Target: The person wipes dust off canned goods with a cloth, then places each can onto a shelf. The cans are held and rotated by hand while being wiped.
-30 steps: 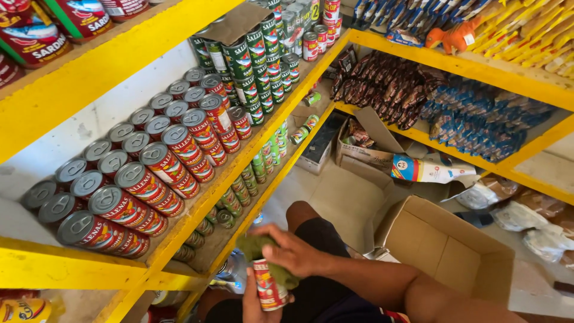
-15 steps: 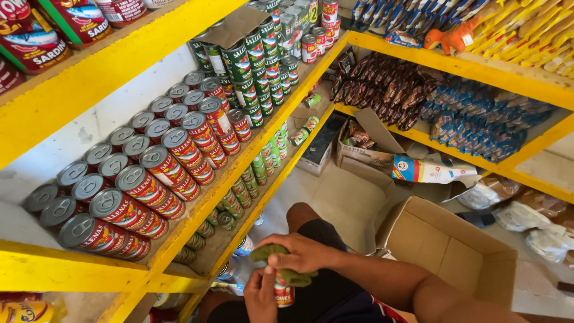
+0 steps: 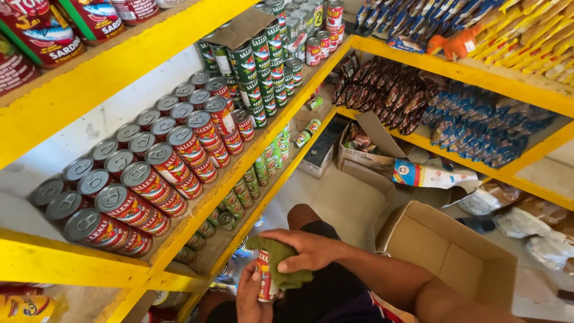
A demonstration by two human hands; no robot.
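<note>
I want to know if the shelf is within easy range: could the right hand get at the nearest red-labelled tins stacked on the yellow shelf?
Probably yes, once freed. The right hand is pressing a green cloth on a red-labelled tin held by the left hand. The stacked red-labelled tins sit open-fronted on the yellow shelf, nothing between.

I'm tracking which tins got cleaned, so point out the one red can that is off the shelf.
It is the red can upright in the left hand, with the right hand pressing a green cloth over it. The other red cans stand stacked on the yellow shelf.
</note>
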